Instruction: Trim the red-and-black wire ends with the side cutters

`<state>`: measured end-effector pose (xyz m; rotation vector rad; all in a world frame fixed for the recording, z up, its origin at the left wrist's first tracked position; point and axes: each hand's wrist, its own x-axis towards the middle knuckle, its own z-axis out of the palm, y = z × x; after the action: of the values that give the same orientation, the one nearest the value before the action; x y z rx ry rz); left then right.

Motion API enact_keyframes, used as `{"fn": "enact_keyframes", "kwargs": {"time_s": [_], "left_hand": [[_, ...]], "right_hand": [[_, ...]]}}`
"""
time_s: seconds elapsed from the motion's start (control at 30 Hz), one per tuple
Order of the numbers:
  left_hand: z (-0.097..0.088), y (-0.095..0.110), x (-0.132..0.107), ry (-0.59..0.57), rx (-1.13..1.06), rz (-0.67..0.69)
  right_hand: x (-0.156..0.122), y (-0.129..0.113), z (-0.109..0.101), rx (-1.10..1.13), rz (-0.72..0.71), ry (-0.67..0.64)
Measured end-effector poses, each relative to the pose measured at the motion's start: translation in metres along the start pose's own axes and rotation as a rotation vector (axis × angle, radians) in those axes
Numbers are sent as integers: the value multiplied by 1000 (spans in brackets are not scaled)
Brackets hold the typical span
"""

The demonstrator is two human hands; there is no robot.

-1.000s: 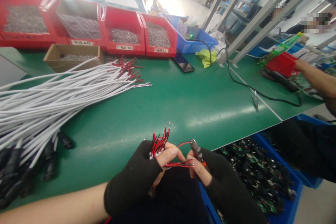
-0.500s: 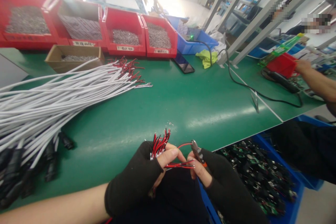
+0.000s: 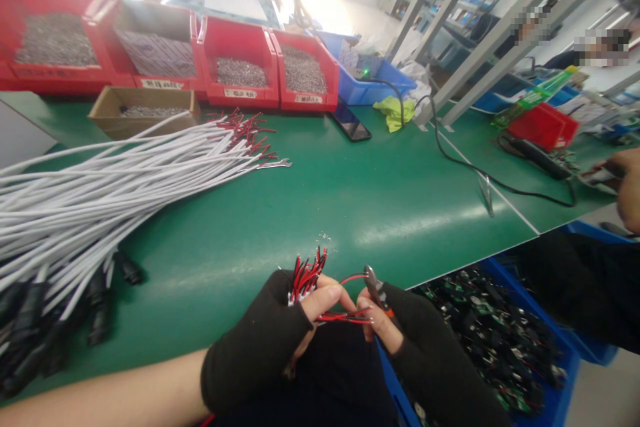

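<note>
My left hand (image 3: 280, 323), in a black fingerless glove, is closed round a bundle of short red and black wires (image 3: 306, 279). Their bare tips fan upward above the thumb, while a few strands stretch right toward my other hand. In my right hand (image 3: 400, 327), also gloved, sits a pair of cutting pliers (image 3: 373, 282) with orange on the handle. One red wire (image 3: 353, 277) arches over to the jaws of the pliers. The right thumb and fingertip pinch close to the ends of the lower wires. Whether the jaws touch the wire is too small to tell.
White cables (image 3: 125, 180) with black connectors cover the left of the green table (image 3: 320, 200). A wrench (image 3: 275, 164), phone (image 3: 350, 121) and red parts bins (image 3: 240, 67) lie beyond. A blue crate (image 3: 500, 340) of circuit boards stands below right. A co-worker's hand (image 3: 627, 187) is at far right.
My hands and the wires hold almost the same pose. At far right, the co-worker's hand has moved from the red bin down toward the table edge and now holds a tool.
</note>
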<state>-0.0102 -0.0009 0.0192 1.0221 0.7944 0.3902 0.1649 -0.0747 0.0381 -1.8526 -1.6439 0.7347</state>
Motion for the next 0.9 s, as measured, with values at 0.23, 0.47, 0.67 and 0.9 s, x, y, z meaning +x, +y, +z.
{"fn": "enact_keyframes", "kwargs": {"time_s": [0.23,0.47,0.67,0.9], "left_hand": [[1,-2,2,2,-20,7],[0,-3,3,9,-25,26],[-1,-5,4,21,-5,35],[-2,-5,4,33,10,22]], "right_hand": [[2,-2,0,6,13,10],[4,-1,-1,-10,-4,11],[2,0,-1,-13,-11,21],[-1,1,0,2,-9,19]]}}
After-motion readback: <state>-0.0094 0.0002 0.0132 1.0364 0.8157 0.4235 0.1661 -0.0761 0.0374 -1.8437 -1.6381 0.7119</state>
